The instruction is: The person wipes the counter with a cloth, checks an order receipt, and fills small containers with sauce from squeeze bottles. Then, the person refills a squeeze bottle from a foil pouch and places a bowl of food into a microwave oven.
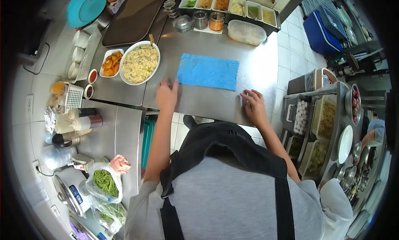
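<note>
A blue cloth (208, 72) lies flat and unfolded on the steel counter (203, 99). My left hand (167, 94) rests on the counter just off the cloth's near left corner, fingers stretched out and holding nothing. To the right of the cloth, my right hand (254, 104) touches the counter with its fingers spread, also holding nothing. Left of the cloth stands a white bowl (140, 63) filled with a pale chopped mixture, a wooden handle sticking out at its far rim. Beside that bowl is a white dish of orange-brown fried pieces (112, 64).
Along the back are a row of topping containers (229, 7), jars (216, 21) and a clear plastic tub (247, 32). A brown tray (134, 18) lies back left, near another person's hand at a turquoise plate (86, 8). A shelf rack (338, 103) stands at right.
</note>
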Demonstrator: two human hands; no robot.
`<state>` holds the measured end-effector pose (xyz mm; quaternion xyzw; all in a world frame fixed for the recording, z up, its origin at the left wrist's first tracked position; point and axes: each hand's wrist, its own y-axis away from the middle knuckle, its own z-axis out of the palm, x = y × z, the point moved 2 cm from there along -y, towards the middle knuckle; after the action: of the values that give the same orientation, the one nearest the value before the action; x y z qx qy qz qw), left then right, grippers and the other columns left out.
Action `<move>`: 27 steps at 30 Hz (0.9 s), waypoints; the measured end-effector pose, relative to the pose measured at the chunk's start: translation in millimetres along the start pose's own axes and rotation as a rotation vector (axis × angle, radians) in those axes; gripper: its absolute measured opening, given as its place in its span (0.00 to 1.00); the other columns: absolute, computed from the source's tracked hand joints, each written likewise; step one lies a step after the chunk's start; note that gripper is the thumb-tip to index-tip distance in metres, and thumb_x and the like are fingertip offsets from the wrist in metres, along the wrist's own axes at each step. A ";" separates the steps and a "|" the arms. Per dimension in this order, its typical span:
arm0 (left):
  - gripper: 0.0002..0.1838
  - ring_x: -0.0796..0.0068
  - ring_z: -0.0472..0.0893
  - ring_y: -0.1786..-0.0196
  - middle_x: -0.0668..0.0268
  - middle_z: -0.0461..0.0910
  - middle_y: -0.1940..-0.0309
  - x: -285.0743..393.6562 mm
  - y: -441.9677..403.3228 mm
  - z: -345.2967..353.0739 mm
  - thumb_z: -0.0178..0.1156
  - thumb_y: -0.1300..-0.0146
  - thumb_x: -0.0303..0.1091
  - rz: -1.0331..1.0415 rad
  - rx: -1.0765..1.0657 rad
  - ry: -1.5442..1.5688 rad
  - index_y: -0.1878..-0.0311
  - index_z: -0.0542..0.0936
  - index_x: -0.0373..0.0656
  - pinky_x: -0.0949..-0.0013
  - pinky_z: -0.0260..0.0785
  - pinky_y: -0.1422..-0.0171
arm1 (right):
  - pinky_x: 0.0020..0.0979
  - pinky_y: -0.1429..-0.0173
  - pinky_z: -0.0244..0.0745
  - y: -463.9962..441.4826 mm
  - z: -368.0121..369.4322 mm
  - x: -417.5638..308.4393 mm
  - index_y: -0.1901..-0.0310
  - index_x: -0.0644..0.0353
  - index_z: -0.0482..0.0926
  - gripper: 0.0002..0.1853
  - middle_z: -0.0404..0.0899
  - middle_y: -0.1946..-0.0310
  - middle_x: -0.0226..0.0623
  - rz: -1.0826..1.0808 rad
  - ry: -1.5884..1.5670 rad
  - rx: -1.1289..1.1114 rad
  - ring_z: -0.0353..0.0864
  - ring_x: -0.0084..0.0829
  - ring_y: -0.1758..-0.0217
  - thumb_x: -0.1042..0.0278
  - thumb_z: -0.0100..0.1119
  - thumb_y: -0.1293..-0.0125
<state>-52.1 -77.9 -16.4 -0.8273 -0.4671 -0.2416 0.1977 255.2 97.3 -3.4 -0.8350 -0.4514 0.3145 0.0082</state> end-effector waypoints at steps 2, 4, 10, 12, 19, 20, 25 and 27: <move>0.29 0.61 0.83 0.64 0.57 0.83 0.68 8.6 -21.4 11.3 0.68 0.50 0.39 -0.064 -0.044 0.069 0.45 0.76 0.35 0.60 0.75 0.57 | 0.45 0.40 0.68 -7.5 -2.0 1.9 0.53 0.54 0.81 0.20 0.77 0.48 0.41 0.019 -0.030 0.023 0.70 0.48 0.41 0.83 0.52 0.46; 0.31 0.61 0.84 0.64 0.58 0.84 0.69 9.9 -42.7 36.0 0.70 0.56 0.37 -0.126 -0.143 0.163 0.47 0.77 0.34 0.60 0.75 0.57 | 0.42 0.40 0.68 -23.1 -6.4 -3.5 0.52 0.55 0.81 0.16 0.78 0.49 0.41 0.026 -0.057 0.055 0.70 0.47 0.42 0.81 0.52 0.40; 0.33 0.70 0.82 0.67 0.62 0.84 0.70 102.3 -27.9 48.1 0.73 0.59 0.36 0.028 -0.267 0.601 0.45 0.78 0.36 0.67 0.75 0.60 | 0.37 0.36 0.64 -61.9 -30.7 -25.6 0.46 0.55 0.78 0.17 0.77 0.47 0.39 0.093 -0.160 0.179 0.70 0.42 0.41 0.77 0.50 0.35; 0.32 0.68 0.80 0.62 0.61 0.82 0.62 138.8 -2.7 44.7 0.73 0.57 0.37 0.202 -0.371 0.492 0.45 0.78 0.38 0.65 0.74 0.55 | 0.37 0.35 0.63 -61.0 -31.6 -24.2 0.44 0.54 0.76 0.18 0.77 0.46 0.39 0.129 -0.156 0.192 0.69 0.42 0.41 0.77 0.50 0.35; 0.33 0.56 0.63 0.33 0.53 0.63 0.34 136.3 33.1 67.8 0.62 0.44 0.37 0.631 -0.168 -0.062 0.34 0.66 0.38 0.49 0.53 0.30 | 0.40 0.35 0.62 -63.0 -16.6 -17.1 0.44 0.55 0.76 0.19 0.75 0.44 0.41 0.105 -0.161 0.139 0.69 0.44 0.40 0.78 0.49 0.36; 0.34 0.54 0.60 0.30 0.52 0.60 0.32 132.4 30.8 74.0 0.60 0.42 0.37 0.670 -0.093 -0.189 0.32 0.63 0.38 0.46 0.49 0.28 | 0.41 0.35 0.62 -72.9 -7.8 -22.1 0.44 0.55 0.76 0.20 0.74 0.44 0.42 0.067 -0.148 0.137 0.68 0.46 0.41 0.78 0.50 0.37; 0.39 0.56 0.50 0.24 0.51 0.55 0.29 98.6 36.7 111.3 0.54 0.42 0.45 0.615 -0.208 -0.157 0.30 0.58 0.33 0.38 0.34 0.25 | 0.51 0.27 0.50 -119.0 76.0 -29.2 0.37 0.56 0.69 0.22 0.66 0.35 0.44 -0.068 0.030 -0.124 0.59 0.52 0.30 0.68 0.42 0.33; 0.41 0.57 0.47 0.23 0.52 0.52 0.27 94.3 37.6 104.5 0.54 0.42 0.47 0.562 -0.260 -0.108 0.30 0.57 0.34 0.39 0.30 0.25 | 0.53 0.25 0.41 -116.1 80.6 -26.5 0.33 0.57 0.64 0.24 0.59 0.30 0.39 -0.206 0.290 -0.261 0.51 0.48 0.25 0.63 0.36 0.29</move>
<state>45.1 25.5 -49.2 -0.9540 -0.1950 -0.1908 0.1241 114.9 124.2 -19.7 -0.8149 -0.5653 0.1276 -0.0029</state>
